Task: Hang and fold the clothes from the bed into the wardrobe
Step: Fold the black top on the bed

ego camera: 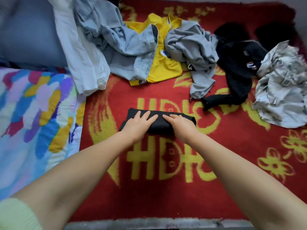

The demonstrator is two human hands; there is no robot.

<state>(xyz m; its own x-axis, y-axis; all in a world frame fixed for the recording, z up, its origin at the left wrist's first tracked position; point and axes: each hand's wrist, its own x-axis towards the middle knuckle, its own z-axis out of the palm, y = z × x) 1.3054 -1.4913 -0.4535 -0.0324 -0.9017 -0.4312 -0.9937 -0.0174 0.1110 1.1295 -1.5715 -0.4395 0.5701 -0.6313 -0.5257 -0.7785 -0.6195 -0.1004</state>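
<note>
Both hands pressing a folded black garment (160,125) flat on the red blanket (216,188).
Left hand (138,124) and right hand (181,126) lie with straight fingers, hiding its near edge.

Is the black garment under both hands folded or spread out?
Folded. The black garment lies as a compact, thick rectangle on the red blanket, with the left hand and right hand pressing it flat.

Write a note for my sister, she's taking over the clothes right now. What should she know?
Hands: left hand and right hand both press flat on the folded black cloth bundle, fingers straight.
Where: the bundle lies on the red and yellow patterned blanket. Behind it, unfolded: pale blue denim garment, yellow jersey, grey sweatshirt, black garment, grey-and-white patterned cloth.
Done: one black piece folded.
Left: fold or hang the rest; the wardrobe is not in view.
</note>
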